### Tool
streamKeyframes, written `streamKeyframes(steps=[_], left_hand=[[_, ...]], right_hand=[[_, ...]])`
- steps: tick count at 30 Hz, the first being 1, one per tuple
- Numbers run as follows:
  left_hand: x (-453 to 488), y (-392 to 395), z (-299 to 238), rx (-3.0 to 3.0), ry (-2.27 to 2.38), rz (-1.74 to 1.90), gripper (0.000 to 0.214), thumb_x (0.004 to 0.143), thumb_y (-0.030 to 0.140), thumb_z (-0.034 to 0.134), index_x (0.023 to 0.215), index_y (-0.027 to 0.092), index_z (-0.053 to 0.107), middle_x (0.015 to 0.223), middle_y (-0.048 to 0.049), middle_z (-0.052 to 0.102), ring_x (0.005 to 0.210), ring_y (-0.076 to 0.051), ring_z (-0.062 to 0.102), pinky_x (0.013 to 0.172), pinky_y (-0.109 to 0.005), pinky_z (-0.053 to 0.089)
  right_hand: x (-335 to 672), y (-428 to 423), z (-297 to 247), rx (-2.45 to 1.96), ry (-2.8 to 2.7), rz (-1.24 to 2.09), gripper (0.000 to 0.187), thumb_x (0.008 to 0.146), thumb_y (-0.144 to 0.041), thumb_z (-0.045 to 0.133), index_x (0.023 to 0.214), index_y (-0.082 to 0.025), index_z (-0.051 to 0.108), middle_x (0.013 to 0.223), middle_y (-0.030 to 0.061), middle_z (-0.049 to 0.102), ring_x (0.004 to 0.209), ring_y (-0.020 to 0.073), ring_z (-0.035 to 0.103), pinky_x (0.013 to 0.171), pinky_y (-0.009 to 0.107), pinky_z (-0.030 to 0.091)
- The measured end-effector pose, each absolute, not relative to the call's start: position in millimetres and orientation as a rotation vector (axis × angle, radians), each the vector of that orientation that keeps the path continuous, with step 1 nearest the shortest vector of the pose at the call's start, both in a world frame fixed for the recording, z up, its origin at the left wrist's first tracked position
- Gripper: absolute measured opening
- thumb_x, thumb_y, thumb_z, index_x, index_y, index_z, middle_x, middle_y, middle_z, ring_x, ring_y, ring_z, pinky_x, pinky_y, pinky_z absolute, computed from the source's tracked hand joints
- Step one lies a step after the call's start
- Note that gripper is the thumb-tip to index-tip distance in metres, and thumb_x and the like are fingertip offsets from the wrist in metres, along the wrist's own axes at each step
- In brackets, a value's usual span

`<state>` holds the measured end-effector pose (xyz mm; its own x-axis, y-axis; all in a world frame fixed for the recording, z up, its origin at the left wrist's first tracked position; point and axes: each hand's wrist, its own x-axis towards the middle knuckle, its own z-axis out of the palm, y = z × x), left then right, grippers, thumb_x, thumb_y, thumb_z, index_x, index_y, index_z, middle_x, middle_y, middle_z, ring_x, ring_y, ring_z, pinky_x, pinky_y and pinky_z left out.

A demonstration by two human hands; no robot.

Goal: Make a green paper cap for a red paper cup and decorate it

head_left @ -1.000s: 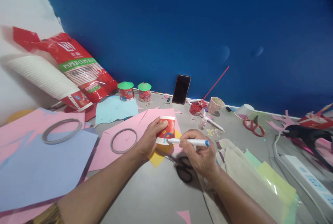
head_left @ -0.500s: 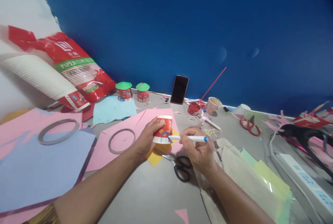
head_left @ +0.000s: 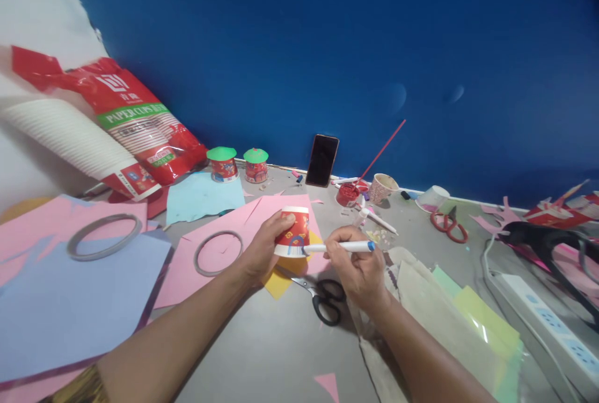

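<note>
My left hand (head_left: pixel 264 244) is closed around a red and white paper cup (head_left: pixel 299 228), which is turned upside down above the table. A blue arch is drawn on the cup near its white rim. My right hand (head_left: pixel 353 266) grips a white marker (head_left: pixel 344 246) with a blue end, and the marker's tip meets the cup's side by the arch. Below the cup lie a yellow piece of paper (head_left: pixel 277 284) and black-handled scissors (head_left: pixel 327 300). Pink paper (head_left: pixel 187 287) with a grey ring (head_left: pixel 196 259) on it is beside my left forearm.
Two cups with green tops (head_left: pixel 223 166) stand at the back, near a leaning phone (head_left: pixel 322 161). At left lie a cup stack (head_left: pixel 70 138) and a red bag (head_left: pixel 135 122). Red-handled scissors (head_left: pixel 449 228), a cloth (head_left: pixel 430 309) and a power strip (head_left: pixel 547 322) are at right.
Both hands stay nearly in place, with the marker's tip still at the cup's lower side. The whole view has shifted very slightly.
</note>
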<state>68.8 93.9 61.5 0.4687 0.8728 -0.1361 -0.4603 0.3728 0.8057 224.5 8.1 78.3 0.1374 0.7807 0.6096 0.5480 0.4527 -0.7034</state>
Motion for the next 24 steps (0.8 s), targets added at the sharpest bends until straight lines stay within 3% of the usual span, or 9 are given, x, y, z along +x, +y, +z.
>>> streamKeyframes(steps=[24], left_hand=[[69, 96, 50, 0.931, 0.620, 0.900, 0.023, 0.084, 0.037, 0.074, 0.090, 0.019, 0.061, 0.075, 0.0001, 0.064, 0.068, -0.017, 0.063, 0.063, -0.028, 0.049]], right_hand=[[221, 7, 84, -1.117, -1.660, 0.146, 0.018, 0.093, -0.016, 0.056, 0.077, -0.020, 0.064, 0.068, -0.0003, 0.069, 0.053, 0.0107, 0.058, 0.053, 0.021, 0.044]])
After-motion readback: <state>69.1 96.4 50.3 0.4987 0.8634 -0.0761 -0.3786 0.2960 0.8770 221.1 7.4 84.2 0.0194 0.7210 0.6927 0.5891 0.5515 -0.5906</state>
